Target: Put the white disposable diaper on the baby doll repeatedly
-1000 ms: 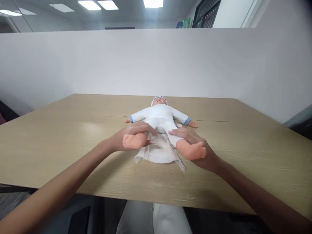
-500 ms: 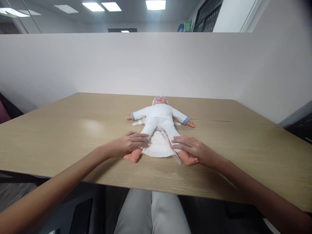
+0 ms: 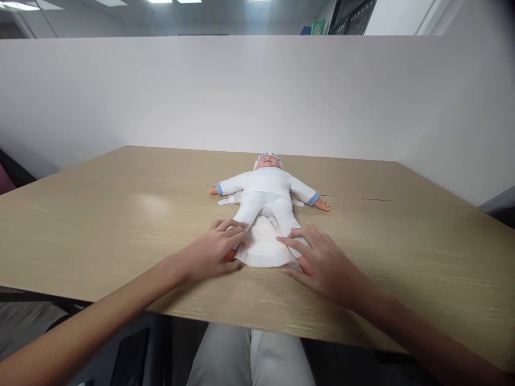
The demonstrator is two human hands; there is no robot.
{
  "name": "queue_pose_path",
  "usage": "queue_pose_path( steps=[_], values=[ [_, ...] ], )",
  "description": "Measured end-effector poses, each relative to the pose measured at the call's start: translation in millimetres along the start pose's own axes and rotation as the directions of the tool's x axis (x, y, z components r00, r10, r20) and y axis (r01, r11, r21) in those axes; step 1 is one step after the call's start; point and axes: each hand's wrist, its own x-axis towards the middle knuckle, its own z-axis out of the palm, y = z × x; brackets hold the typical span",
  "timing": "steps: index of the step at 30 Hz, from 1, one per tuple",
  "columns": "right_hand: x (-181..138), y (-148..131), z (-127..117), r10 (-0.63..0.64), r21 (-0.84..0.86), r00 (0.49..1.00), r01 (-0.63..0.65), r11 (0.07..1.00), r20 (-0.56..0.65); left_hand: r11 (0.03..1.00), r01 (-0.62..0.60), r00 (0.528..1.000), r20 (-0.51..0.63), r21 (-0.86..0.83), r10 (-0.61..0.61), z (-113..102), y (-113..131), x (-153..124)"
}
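Where the doll (image 3: 267, 181) lies face up on the desk (image 3: 120, 241), its head points to the far edge, its arms are spread and its legs lie parted toward the near edge. It is dressed in a white suit (image 3: 251, 206) with blue cuffs (image 3: 219, 188) and a white cap (image 3: 269, 155) whose band carries dark markings. A white diaper (image 3: 264, 249), unfolded, is laid out between the legs, its broad end toward the near edge. White strips (image 3: 230, 201) project on both sides of the doll's waist.

The left hand (image 3: 225, 247) is at the doll's left-of-view lower leg: its fingers curve over the leg, and the thumb sits lower, just beside the diaper's corner. Whether these fingers are clamped on leg or diaper cannot be told. The right hand (image 3: 316, 260) is over the other lower leg, fingers spread, thumb well apart from the index finger, with the leg partly visible between them. Both feet are largely hidden by the hands.
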Motion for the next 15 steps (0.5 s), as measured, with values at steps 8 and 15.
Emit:
queue_pose_path(
  steps=[8, 15],
  values=[
    [35.6, 10.6, 7.2, 0.201, 0.246, 0.957, -0.147, 0.958, -0.211, 0.919, 0.150, 0.957, -0.181, -0.365, -0.228, -21.5, -13.2, 24.7],
    [104.7, 56.8, -1.9, 0.357, 0.423, 0.866, -0.194, 0.885, -0.350, 0.763, 0.141, 0.900, -0.240, -0.630, -0.364, -36.9, -56.3, 98.0]
  ],
)
